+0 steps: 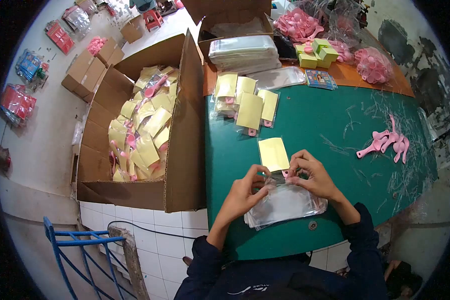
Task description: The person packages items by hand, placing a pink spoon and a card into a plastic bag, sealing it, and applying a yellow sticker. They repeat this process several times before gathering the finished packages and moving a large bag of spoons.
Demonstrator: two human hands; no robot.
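My left hand [246,191] and my right hand [311,174] pinch the near end of a clear plastic packet [274,154] that holds a yellow card and a pink piece at its bottom. The packet lies on the green table [330,125]. Both hands rest over a stack of empty clear bags [285,205] at the table's near edge. Both arms wear dark blue sleeves.
A pile of finished yellow packets [246,102] lies further back. Loose pink spoons [389,143] sit at right. A big cardboard box [150,125] full of packets stands on the floor at left. Clear bag stacks [244,54], yellow boxes [316,56] and bagged pink parts [372,64] line the far edge.
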